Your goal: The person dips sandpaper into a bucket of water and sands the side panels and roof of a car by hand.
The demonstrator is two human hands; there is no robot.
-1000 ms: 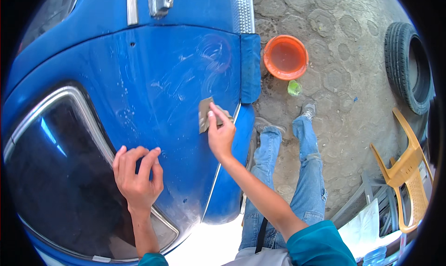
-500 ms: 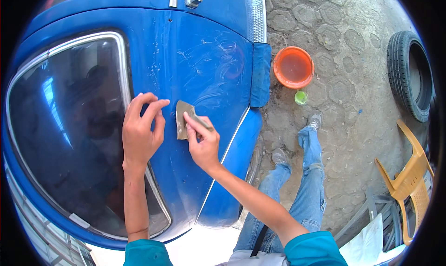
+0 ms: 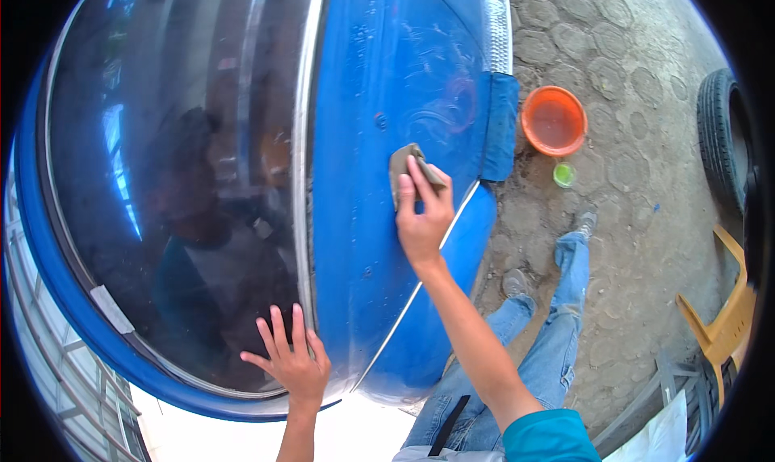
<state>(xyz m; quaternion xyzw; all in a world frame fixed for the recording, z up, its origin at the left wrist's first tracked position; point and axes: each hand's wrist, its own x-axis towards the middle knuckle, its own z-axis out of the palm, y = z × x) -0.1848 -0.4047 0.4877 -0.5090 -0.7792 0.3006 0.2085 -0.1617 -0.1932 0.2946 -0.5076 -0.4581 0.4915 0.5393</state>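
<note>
Pinched between the thumb and fingers of my right hand (image 3: 426,228) is a folded grey-brown piece of sandpaper (image 3: 400,171). It lies against the blue car panel (image 3: 355,228), which carries pale swirl marks and wet-looking droplets. My left hand (image 3: 299,369) is open, fingers spread, over the lower corner of the dark car window (image 3: 202,276). Its fingertips are close to the silver window trim (image 3: 304,179). Whether the left palm presses on the glass, I cannot tell.
On the paved ground to the right stand an orange basin (image 3: 555,121) of cloudy water and a small green cup (image 3: 564,175). Farther right are a tyre (image 3: 718,135) and a yellow-brown plastic chair (image 3: 722,325). My legs (image 3: 517,333) are beside the car.
My left hand has come down from the panel beside the window to the lower glass and spread its fingers. The view has shifted left. My right hand still holds the sandpaper on the panel.
</note>
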